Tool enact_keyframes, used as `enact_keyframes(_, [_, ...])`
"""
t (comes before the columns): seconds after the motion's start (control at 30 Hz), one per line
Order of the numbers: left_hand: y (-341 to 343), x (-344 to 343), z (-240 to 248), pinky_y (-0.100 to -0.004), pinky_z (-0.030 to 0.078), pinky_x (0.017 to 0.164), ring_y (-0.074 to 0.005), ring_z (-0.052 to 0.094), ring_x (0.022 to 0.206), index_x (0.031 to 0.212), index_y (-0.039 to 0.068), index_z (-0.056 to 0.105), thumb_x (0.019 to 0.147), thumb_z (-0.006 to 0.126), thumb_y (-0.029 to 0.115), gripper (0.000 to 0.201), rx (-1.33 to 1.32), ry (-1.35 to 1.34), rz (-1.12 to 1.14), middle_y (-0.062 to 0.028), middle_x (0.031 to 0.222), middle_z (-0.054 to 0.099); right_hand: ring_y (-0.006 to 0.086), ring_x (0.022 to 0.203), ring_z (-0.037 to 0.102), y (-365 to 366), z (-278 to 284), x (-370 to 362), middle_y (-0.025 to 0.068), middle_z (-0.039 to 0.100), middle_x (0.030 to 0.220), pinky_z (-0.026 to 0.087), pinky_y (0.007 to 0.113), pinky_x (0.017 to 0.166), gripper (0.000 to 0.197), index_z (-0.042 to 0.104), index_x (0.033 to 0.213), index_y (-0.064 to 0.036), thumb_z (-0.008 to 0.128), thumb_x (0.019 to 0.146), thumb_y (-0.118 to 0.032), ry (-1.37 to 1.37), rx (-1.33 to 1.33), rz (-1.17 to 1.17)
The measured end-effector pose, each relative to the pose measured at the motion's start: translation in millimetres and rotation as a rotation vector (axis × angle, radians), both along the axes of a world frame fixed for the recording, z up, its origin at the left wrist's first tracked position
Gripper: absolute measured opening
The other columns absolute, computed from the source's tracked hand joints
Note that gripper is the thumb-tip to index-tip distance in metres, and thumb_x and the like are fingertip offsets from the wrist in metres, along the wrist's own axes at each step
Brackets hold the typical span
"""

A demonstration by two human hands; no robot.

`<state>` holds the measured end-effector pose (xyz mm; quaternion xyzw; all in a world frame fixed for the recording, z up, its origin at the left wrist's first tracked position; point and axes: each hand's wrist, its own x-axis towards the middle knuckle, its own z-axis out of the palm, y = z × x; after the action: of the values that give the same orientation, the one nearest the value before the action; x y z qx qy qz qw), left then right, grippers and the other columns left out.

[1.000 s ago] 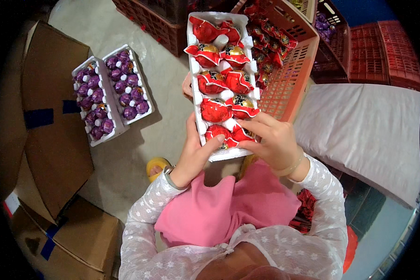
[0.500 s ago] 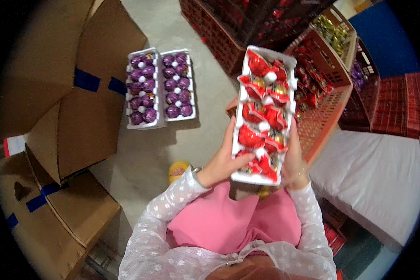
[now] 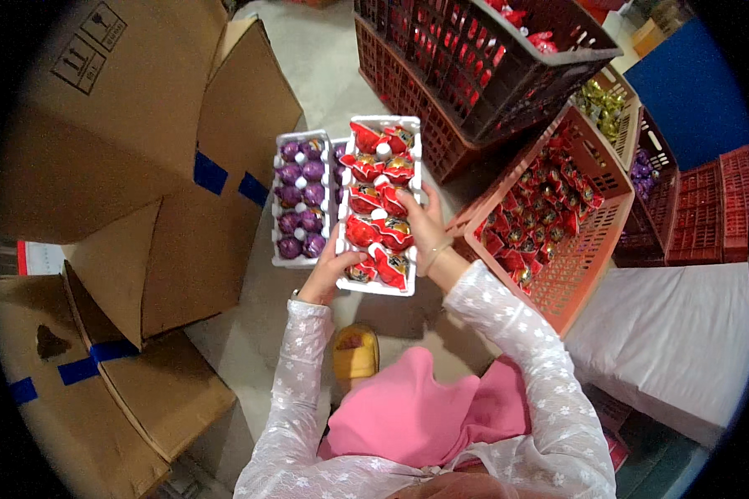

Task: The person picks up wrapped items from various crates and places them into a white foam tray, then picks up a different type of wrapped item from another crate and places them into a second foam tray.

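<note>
Between my two hands is a white foam tray (image 3: 381, 287) filled with two rows of red-and-gold foil-wrapped balls (image 3: 363, 230). My left hand (image 3: 331, 268) grips its near left corner, thumb over the top. On the right long side my right hand (image 3: 426, 226) is closed, its thumb resting on a wrapped ball. Just left of it, a similar tray of purple-wrapped balls (image 3: 289, 196) rests on the floor. A second purple tray (image 3: 339, 155) lies mostly hidden beneath or behind the one I hold.
Open cardboard boxes (image 3: 200, 283) with blue tape fill the left. To the right stands an orange crate (image 3: 591, 266) of red-wrapped balls. Dark stacked crates (image 3: 508, 100) rise at the back. A white-covered surface (image 3: 666, 333) is at the right.
I have moved the red-filled tray left and lower, from beside the orange crate to over the right purple tray. My right hand's thumb has come over the top.
</note>
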<state>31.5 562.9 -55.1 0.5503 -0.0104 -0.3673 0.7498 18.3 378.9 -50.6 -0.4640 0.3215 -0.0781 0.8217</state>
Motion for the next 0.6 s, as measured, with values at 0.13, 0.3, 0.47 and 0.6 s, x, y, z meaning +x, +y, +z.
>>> enact_keyframes(0.13, [11.3, 20.1, -9.5, -0.0310, 0.044, 0.094, -0.0191, 0.053, 0.114, 0.145, 0.001, 0.025, 0.082, 0.065, 0.010, 0.075, 0.148, -0.162, 0.044, -0.0137, 0.132, 0.048, 0.0172, 0.103, 0.055, 4.8, -82.5, 34.8, 0.0097, 0.056, 0.119, 0.046, 0.031, 0.088, 0.064, 0.039, 0.136, -0.0045, 0.070, 0.086, -0.031, -0.063, 0.012, 0.087])
enact_keyframes(0.3, [8.9, 0.5, -3.1, -0.0415, 0.022, 0.113, -0.0411, 0.024, 0.139, 0.143, -0.004, 0.029, 0.087, 0.063, 0.024, 0.072, 0.664, -0.854, -0.061, -0.0299, 0.146, 0.028, 0.0192, 0.113, 0.050, 5.3, -135.2, 53.7, 0.0131, 0.050, 0.130, 0.042, 0.032, 0.096, 0.072, 0.033, 0.138, -0.0037, 0.073, 0.083, -0.029, -0.104, -0.106, 0.112])
enact_keyframes(0.47, [-15.8, -18.0, -11.3, -0.0467, 0.021, 0.114, -0.0378, 0.021, 0.141, 0.147, 0.006, 0.025, 0.075, 0.075, 0.025, 0.089, 0.948, -1.257, -0.299, -0.0187, 0.153, 0.023, 0.0322, 0.126, 0.044, 10.3, -145.0, 66.2, 0.0227, 0.046, 0.135, 0.036, 0.041, 0.105, 0.079, 0.024, 0.146, -0.0110, 0.062, 0.087, -0.047, 0.078, -0.472, 0.219])
enact_keyframes(0.6, [-17.7, -17.4, -38.7, -0.0471, 0.020, 0.114, -0.0341, 0.019, 0.142, 0.149, 0.009, 0.021, 0.065, 0.082, 0.023, 0.105, 1.146, -1.252, -0.373, -0.0147, 0.155, 0.020, 0.0357, 0.128, 0.043, 7.4, -69.9, 48.9, 0.0294, 0.044, 0.136, 0.037, 0.043, 0.104, 0.087, 0.027, 0.145, -0.0038, 0.066, 0.082, -0.049, 0.128, -0.589, 0.505])
